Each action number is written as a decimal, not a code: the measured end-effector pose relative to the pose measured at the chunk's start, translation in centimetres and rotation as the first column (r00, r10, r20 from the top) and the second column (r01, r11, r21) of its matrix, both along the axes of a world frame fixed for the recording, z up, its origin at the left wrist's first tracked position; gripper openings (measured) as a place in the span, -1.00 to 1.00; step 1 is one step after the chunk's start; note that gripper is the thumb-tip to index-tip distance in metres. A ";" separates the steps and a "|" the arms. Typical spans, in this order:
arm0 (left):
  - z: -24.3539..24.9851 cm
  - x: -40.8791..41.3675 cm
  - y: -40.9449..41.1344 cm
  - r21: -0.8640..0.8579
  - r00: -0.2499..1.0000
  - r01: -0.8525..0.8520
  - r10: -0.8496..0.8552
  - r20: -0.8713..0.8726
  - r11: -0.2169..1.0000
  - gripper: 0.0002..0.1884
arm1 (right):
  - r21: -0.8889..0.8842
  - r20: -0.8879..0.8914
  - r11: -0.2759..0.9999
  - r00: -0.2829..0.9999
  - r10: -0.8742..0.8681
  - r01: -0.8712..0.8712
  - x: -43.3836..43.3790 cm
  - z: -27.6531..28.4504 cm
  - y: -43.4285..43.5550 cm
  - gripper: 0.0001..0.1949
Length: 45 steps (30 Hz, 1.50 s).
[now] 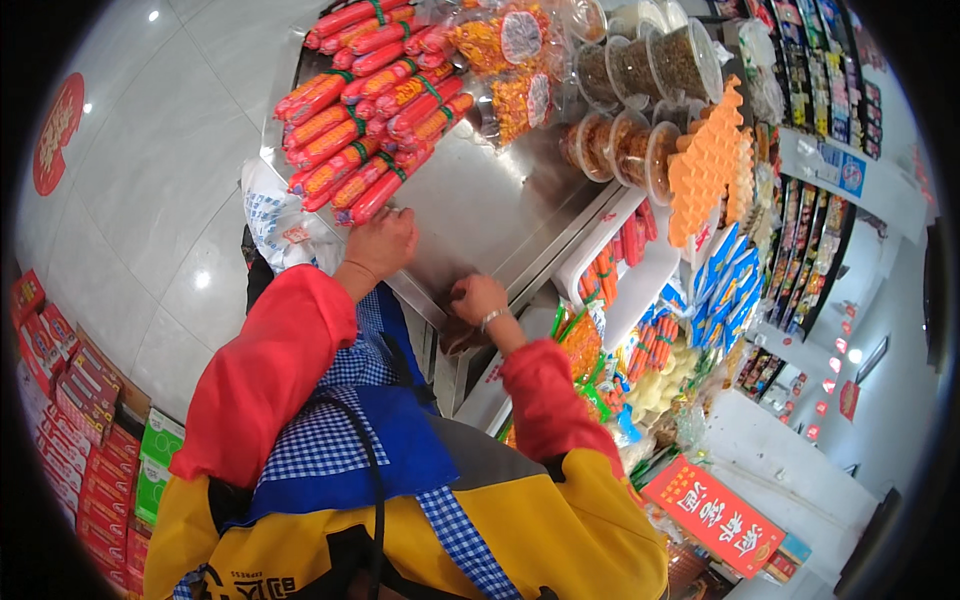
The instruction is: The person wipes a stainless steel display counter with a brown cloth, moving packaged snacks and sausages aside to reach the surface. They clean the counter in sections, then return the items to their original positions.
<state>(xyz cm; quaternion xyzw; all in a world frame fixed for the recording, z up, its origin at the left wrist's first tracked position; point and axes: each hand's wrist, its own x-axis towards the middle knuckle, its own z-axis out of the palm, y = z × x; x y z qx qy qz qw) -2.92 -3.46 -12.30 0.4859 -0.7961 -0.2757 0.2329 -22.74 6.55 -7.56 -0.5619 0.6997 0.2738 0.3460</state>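
Note:
Packs of red-wrapped sausages bound with green bands lie in a pile on a stainless steel counter. My left hand is at the near end of the pile, fingers curled. Its fingertips are hidden, so I cannot tell whether it grips a sausage. Lower right, my right hand is closed at the counter's near corner, a bracelet at the wrist. A brown cloth shows under this hand and hangs over the metal edge; the fingers seem to hold it.
Bagged orange snacks and lidded plastic tubs stand beyond the bare metal. At right are a white tray, orange corrugated pieces and blue packets. A white plastic bag hangs by the left edge. Stacked boxes line the floor.

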 end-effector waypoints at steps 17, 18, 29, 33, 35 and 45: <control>0.0 -0.5 -0.5 0.022 0.990 0.092 -0.094 0.104 0.996 -0.86 | -0.025 -0.080 0.975 0.972 -0.220 0.219 2.8 -1.0 -1.8 -0.53; 0.2 -0.4 -0.6 0.026 0.990 0.092 -0.094 0.108 0.995 -0.86 | -0.029 -0.068 0.976 0.974 -0.217 0.216 2.0 -2.9 -1.5 -0.51; 1.0 -0.4 -0.5 0.030 0.989 0.113 -0.115 0.088 0.993 -0.87 | -0.454 0.694 0.415 0.605 -0.390 0.788 -8.4 1.6 -3.4 -0.76; 1.4 -0.6 -0.7 0.097 0.978 0.116 -0.131 0.165 0.988 -0.86 | -0.786 0.510 0.172 0.781 -0.361 0.594 -5.5 4.1 -2.6 -0.82; 1.4 -0.5 -0.8 0.171 0.966 0.117 -0.152 0.210 0.978 -0.86 | -0.797 0.391 0.285 0.814 -0.429 0.532 -4.4 6.4 -1.6 -0.81; 3.0 -2.5 1.7 0.110 0.888 0.459 -0.458 -0.034 0.882 -0.89 | -0.256 -0.030 0.948 0.982 0.189 -0.190 0.0 2.5 3.8 -0.86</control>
